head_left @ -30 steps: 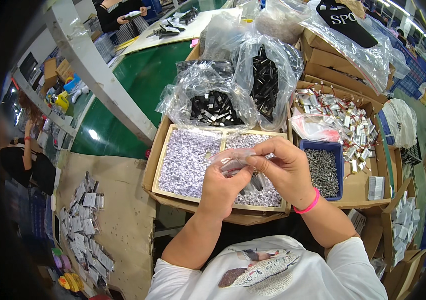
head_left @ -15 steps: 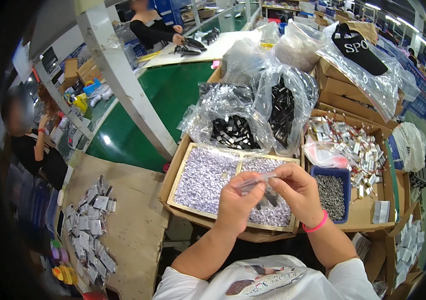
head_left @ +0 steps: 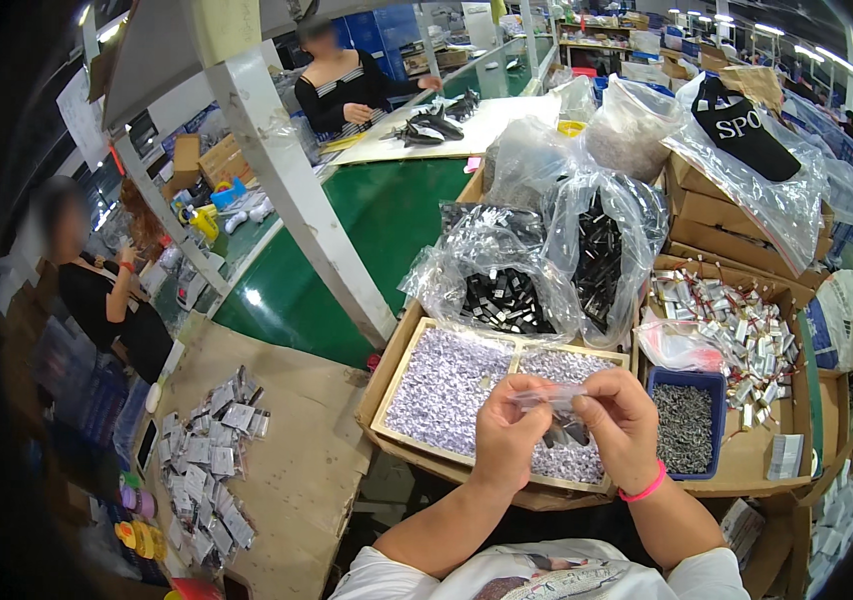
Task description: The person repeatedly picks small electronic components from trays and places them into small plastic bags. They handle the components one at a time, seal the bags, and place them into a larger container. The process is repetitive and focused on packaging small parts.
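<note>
My left hand (head_left: 509,432) and my right hand (head_left: 623,425) are raised close together over a wooden tray (head_left: 385,402) of small whitish-grey pieces. Between them they pinch the top of a small clear plastic bag (head_left: 553,397), each with thumb and fingers closed on it. Dark slim pieces (head_left: 569,432) show just below the bag, between my hands; whether they are inside it I cannot tell. A pink band circles my right wrist.
To the right stand a blue bin (head_left: 715,440) of small metal parts and a carton of wired silver packs (head_left: 747,330). Behind the tray, plastic bags hold black parts (head_left: 507,302). Filled small packets (head_left: 209,460) lie on cardboard at left. Two people work beyond.
The view has shifted, so the scene sits lower and further right. The bag is now held flatter between both hands. A far person's hands have come off the black items.
</note>
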The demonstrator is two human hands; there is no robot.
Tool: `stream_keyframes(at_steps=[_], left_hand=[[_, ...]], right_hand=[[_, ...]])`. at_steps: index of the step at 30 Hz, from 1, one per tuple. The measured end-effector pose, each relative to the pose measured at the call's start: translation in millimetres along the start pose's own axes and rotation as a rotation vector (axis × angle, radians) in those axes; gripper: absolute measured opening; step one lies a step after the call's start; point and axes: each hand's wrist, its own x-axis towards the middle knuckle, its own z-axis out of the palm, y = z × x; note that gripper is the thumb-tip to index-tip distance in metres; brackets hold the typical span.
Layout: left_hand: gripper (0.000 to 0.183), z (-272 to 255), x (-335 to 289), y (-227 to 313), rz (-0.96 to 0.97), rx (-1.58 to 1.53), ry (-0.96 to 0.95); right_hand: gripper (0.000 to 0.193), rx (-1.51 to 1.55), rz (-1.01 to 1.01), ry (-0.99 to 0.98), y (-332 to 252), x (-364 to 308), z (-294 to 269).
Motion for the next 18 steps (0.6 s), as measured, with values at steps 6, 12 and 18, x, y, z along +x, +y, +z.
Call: stream_keyframes(at_steps=[6, 12, 18], left_hand=[[0.023, 1, 1, -5, 0.038, -0.171, -0.066], [0.013, 1, -5, -10, 0.016, -0.054, 0.022], [0.013, 5, -9, -8, -0.012, -0.072, 0.002]], right_hand=[[0.011, -0.066, -0.16, 0.056, 1, -4, 6], [0.008, 0.036, -0.127, 0.09, 2, -6, 1], [0.009, 0.303, 0.047, 0.128, 2, -3, -5]])
